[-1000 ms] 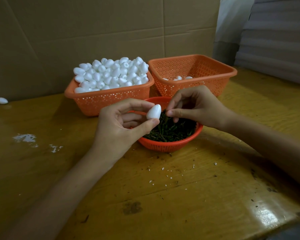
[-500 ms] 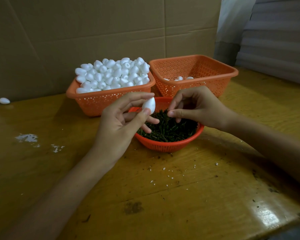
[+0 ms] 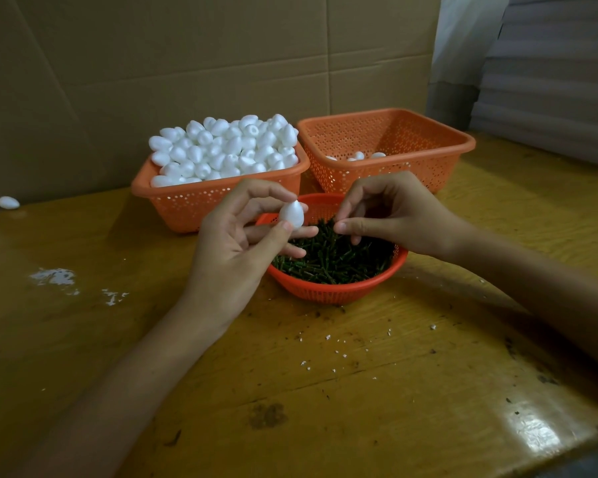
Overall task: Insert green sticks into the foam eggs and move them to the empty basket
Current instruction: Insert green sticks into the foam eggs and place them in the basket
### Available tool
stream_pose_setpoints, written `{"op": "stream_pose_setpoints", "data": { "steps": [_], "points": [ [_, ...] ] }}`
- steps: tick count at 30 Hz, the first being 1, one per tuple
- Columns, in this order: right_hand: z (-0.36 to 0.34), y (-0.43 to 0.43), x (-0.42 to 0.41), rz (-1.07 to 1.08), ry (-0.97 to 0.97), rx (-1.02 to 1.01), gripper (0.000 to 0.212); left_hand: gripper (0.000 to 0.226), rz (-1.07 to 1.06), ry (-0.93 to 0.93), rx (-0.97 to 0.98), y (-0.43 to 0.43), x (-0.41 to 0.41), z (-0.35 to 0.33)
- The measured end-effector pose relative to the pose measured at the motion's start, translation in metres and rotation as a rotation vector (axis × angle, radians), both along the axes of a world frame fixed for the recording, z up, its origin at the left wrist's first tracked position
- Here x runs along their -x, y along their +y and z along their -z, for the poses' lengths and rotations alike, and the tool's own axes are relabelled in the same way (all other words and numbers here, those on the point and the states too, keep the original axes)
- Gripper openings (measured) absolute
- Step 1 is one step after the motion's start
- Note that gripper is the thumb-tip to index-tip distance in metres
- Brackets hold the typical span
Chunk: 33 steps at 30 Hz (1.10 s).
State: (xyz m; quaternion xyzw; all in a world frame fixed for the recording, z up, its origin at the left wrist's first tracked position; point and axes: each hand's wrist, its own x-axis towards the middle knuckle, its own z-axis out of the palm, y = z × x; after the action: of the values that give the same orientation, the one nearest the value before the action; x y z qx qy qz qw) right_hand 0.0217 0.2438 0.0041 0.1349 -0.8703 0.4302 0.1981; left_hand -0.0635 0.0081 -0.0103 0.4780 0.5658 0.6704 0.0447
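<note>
Basket [image 3: 221, 201] of eggs [image 3: 221, 150] sits behind stick bowl [image 3: 332, 293]; left fingers [image 3: 279, 233] pinch foam egg [image 3: 291, 215], right fingers' [image 3: 353, 205] grip unclear.

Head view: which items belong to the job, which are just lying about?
Job: foam egg pinched in left hand; right hand at the green sticks in the round basket; full egg basket; nearly empty basket.
Lying about: stray egg on the table, far left; white crumbs; cardboard wall.
</note>
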Motion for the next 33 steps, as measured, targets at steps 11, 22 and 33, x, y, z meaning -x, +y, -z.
{"op": "stream_pose_setpoints", "data": {
  "steps": [11,22,33],
  "points": [
    [0.0006,0.0003,-0.0001,-0.005,-0.002,-0.007,0.023,0.021,-0.019,0.031,0.015,-0.0006,-0.0020,-0.0010],
    [0.0018,0.0017,0.0013,-0.004,-0.010,-0.005,0.022,0.030,-0.073,0.068,0.046,-0.0008,-0.0045,0.0014],
    [0.0037,0.0039,0.0030,-0.030,-0.011,0.008,0.018,0.020,-0.055,0.057,0.051,-0.0006,-0.0047,0.0016]
  ]
}}
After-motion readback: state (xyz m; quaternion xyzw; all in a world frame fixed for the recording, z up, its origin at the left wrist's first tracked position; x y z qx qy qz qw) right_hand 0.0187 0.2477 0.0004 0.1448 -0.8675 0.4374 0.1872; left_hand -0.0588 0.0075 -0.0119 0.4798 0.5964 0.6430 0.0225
